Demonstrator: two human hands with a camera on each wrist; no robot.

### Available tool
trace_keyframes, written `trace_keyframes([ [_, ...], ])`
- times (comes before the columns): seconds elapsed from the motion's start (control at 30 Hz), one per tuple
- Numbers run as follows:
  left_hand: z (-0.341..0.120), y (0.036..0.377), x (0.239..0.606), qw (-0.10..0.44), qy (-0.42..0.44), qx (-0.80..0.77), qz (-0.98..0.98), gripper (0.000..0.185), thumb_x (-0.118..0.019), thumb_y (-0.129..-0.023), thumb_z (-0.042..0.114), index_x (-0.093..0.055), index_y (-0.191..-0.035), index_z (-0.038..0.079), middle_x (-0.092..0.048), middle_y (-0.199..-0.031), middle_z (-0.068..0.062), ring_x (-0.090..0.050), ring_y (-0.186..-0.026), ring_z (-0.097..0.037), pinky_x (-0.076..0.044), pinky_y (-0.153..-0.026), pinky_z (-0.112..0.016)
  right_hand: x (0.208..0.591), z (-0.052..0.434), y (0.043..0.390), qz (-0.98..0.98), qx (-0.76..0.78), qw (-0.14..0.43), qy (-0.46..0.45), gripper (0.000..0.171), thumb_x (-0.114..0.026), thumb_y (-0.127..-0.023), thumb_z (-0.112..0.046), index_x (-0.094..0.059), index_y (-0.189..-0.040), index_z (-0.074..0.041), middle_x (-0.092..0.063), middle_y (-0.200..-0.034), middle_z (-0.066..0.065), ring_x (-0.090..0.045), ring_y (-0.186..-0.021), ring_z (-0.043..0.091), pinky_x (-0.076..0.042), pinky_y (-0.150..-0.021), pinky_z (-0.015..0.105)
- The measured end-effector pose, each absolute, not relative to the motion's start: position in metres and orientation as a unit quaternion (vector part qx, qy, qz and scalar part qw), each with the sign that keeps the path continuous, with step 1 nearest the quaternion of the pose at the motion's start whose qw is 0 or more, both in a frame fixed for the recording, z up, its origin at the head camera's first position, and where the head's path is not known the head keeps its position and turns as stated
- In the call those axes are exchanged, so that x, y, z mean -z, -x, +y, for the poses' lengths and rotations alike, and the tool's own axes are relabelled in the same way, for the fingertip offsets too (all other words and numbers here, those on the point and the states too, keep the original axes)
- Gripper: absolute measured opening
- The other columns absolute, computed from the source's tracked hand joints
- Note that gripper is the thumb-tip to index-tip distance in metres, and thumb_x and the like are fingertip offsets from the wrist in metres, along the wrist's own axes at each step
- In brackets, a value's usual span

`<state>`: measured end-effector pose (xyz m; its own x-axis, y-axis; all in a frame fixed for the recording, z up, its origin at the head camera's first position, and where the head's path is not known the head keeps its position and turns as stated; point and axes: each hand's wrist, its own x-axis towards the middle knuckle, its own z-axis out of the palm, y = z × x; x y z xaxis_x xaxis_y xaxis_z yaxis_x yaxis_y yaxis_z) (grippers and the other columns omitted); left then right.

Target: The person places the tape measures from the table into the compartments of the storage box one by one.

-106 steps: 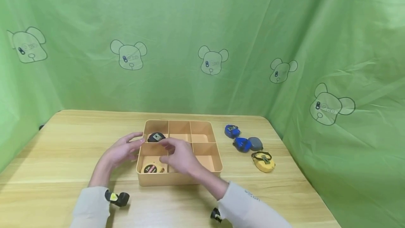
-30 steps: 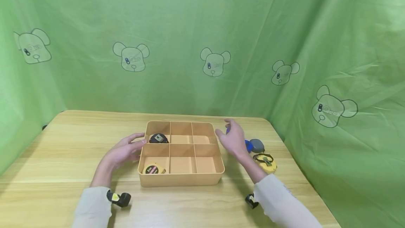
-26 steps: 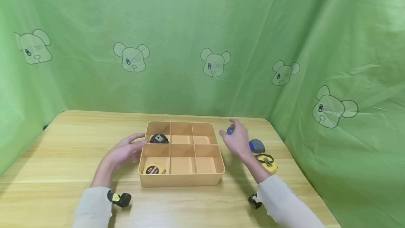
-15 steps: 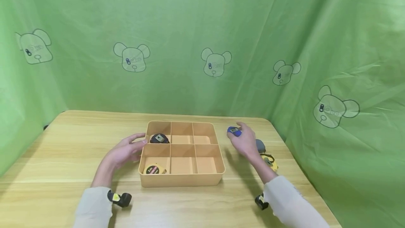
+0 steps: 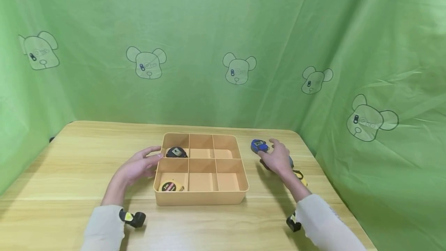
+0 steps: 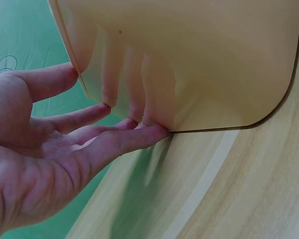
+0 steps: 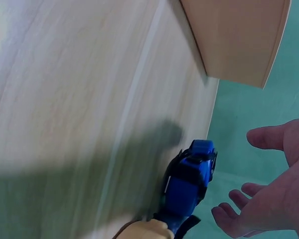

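Observation:
My left hand [image 5: 136,167] rests its fingertips against the outer left wall of a tan box [image 5: 201,198] with several compartments; in the left wrist view its fingers touch the box wall [image 6: 199,59] without curling round it. A black tape measure [image 5: 176,152] sits in the back-left compartment, a yellow 2m one [image 5: 170,186] in the front-left. Right of the box, my right hand [image 5: 277,160] hovers with fingers spread, holding nothing, beside a blue tape measure [image 5: 259,146]. Another blue one is mostly hidden beneath it. In the right wrist view, blue tape measures [image 7: 182,194] stand apart from the hand.
A grey tape measure [image 5: 291,162] and a yellow one with a black strap [image 5: 301,178] lie partly behind the right hand and wrist. The wooden table [image 5: 195,227] meets a green curtain [image 5: 195,100] at the back and sides.
My right hand has left the box and moved out to the right over the loose tape measures, uncovering the far blue one. The left hand has stayed at the box wall.

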<state>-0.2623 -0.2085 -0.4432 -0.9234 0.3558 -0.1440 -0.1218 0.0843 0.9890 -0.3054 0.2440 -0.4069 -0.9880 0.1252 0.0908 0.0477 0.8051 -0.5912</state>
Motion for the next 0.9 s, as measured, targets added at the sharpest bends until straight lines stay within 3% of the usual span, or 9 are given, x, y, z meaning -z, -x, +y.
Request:
trace_keyframes([
  [0.43,-0.208,0.263,0.443,0.179,-0.079,-0.665,0.721,0.072,-0.05,-0.107,0.03,-0.012,-0.162,0.004,-0.032,-0.159,-0.031,-0.031,-0.148,-0.049,-0.033,-0.119,-0.06,0.418,0.261,0.305,-0.946,-0.31,0.026,0.089,0.081,-0.07,-0.09,-0.032,-0.032,-0.153,0.005,-0.039,-0.151,0.034,-0.032,-0.137,0.054,-0.036,-0.114,0.066],
  [0.9,-0.209,0.261,0.442,0.178,-0.075,-0.666,0.721,0.073,-0.051,-0.107,0.032,-0.013,-0.162,0.003,-0.033,-0.158,-0.032,-0.032,-0.147,-0.049,-0.034,-0.119,-0.06,0.431,0.268,0.306,-0.955,-0.282,0.034,0.088,0.074,-0.074,-0.088,-0.026,-0.043,-0.145,0.01,-0.05,-0.139,0.037,-0.041,-0.121,0.052,-0.043,-0.1,0.063],
])
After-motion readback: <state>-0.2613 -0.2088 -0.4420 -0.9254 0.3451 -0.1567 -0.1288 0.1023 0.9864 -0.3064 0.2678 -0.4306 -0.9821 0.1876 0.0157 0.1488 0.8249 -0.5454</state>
